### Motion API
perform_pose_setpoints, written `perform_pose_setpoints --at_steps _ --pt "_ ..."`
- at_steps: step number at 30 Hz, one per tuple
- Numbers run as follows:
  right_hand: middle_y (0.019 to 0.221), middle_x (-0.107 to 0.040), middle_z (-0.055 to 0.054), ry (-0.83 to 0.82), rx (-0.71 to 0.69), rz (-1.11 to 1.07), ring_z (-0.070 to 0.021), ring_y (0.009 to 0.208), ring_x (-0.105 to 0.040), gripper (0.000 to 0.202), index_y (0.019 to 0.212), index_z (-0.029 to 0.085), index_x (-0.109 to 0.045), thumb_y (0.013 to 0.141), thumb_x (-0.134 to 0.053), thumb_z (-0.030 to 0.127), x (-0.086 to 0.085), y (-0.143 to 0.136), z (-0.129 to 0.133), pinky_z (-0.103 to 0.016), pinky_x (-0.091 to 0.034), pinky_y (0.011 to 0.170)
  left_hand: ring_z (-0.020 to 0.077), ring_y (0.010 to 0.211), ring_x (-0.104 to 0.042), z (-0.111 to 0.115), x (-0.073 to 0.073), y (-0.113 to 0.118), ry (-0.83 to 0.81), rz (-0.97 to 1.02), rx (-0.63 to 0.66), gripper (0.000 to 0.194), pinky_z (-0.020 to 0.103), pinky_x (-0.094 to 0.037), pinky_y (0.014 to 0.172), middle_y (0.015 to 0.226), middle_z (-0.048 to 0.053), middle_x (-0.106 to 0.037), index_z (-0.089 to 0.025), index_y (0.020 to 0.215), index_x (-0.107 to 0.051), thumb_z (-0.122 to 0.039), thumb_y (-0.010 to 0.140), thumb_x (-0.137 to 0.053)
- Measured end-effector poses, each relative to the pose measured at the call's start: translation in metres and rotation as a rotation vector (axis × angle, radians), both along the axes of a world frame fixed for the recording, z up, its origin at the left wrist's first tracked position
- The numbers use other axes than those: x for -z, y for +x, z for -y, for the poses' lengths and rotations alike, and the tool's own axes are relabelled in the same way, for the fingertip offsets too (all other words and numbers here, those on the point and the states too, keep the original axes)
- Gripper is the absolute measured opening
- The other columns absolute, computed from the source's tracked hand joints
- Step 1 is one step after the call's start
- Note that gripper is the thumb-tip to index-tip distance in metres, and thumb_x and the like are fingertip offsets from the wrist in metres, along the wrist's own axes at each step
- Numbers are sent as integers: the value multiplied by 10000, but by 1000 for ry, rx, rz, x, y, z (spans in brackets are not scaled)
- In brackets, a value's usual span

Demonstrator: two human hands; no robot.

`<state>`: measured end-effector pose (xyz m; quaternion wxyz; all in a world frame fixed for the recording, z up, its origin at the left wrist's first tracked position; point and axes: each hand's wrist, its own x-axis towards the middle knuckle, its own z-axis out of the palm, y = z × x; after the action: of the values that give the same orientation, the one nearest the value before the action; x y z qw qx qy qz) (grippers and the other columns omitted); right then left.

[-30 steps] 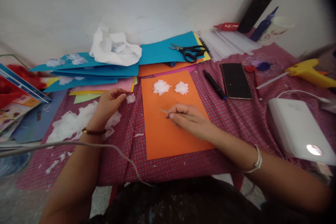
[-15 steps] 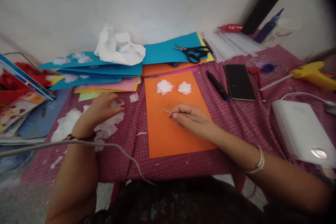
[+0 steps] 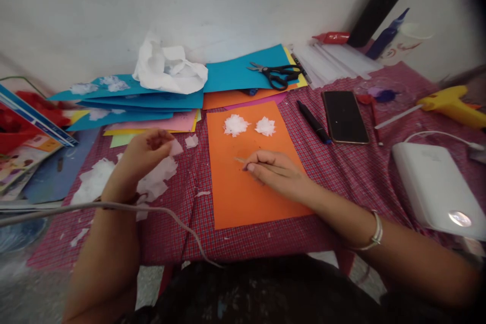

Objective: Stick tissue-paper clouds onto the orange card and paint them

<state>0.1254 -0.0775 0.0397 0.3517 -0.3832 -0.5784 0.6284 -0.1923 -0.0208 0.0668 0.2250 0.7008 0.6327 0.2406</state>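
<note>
My left hand is closed in a pinch on a small piece of white tissue paper, above more torn tissue pieces on the cloth. Over an orange sheet of paper rests my right hand, its fingers pressed together. A thin pale tip shows at its fingertips, too small to name. Two fluffy white tissue paper tufts sit side by side on the upper part of the sheet.
Black scissors lie on blue paper behind the sheet. To the right are a black marker, a phone, a yellow glue gun and a white power bank. A cable crosses my left forearm. Crumpled white tissue tops the paper stack.
My left hand has lifted slightly from the tissue pieces, with a small piece between its fingers. The right hand stays in nearly the same place over the orange sheet.
</note>
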Motion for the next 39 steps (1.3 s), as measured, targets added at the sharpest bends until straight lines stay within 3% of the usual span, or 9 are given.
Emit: perform_pose_setpoints --at_steps 4,7,12,20,24,27,31,35,39 --pt "650 -498 30 6 -7 7 -102 588 -462 160 811 178 -584 862 -544 323 0 0 0 -244 -357 545 218 753 -534 -7 13 -5 138 -570 26 106 363 -419 719 723 38 -604 -199 725 -584 -253 807 -543" --pt "657 -500 28 6 -6 22 -104 595 -462 161 814 177 -586 863 -537 323 -1 0 -1 -244 -360 550 262 895 -571 -12 21 6 227 -632 7 255 402 -435 819 884 88 -661 -183 875 -663 -355 903 -477" --pt "654 -487 31 18 2 38 -105 596 -454 167 828 173 -590 867 -531 324 -2 1 0 -245 -357 556 312 1054 -567 -18 31 25 121 -622 51 371 463 -429 917 1107 142 -661 -166 1116 -668 -401 919 -460" --pt "673 -505 20 25 -11 58 -114 624 -474 165 824 173 -584 869 -525 321 -4 2 0 -252 -372 581 261 890 -585 -24 38 22 111 -346 92 156 421 -442 851 890 87 -660 -185 815 -634 -316 812 -550" --pt "669 -502 24 50 -15 44 -109 612 -467 159 822 177 -584 871 -526 316 -3 2 0 -251 -361 571 202 748 -547 -23 41 22 141 -212 27 216 351 -445 723 744 39 -591 -197 685 -546 -370 812 -580" --pt "667 -505 24 64 -2 36 -111 608 -469 164 821 182 -588 876 -523 322 -2 2 0 -254 -358 563 174 747 -550 -15 35 29 172 -36 -54 214 320 -450 698 788 28 -592 -202 737 -535 -385 818 -613" --pt "671 -512 21 155 35 67 -117 632 -481 163 817 190 -594 885 -521 318 -1 3 0 -259 -368 582 132 673 -535 6 16 51 70 455 -115 198 291 -453 658 738 -12 -562 -217 721 -515 -307 758 -688" --pt "687 -525 15 239 79 109 -127 668 -501 161 856 191 -606 900 -512 313 2 2 0 -262 -383 606 121 653 -536 28 -2 78 -61 678 -35 176 275 -453 621 742 -25 -553 -232 784 -537 -254 714 -697" --pt "744 -569 0 280 97 119 -134 707 -535 199 880 195 -601 915 -508 367 2 1 0 -266 -412 639 133 673 -568 43 -6 104 -197 688 115 389 272 -448 613 768 -21 -600 -245 1081 -553 -238 718 -691"
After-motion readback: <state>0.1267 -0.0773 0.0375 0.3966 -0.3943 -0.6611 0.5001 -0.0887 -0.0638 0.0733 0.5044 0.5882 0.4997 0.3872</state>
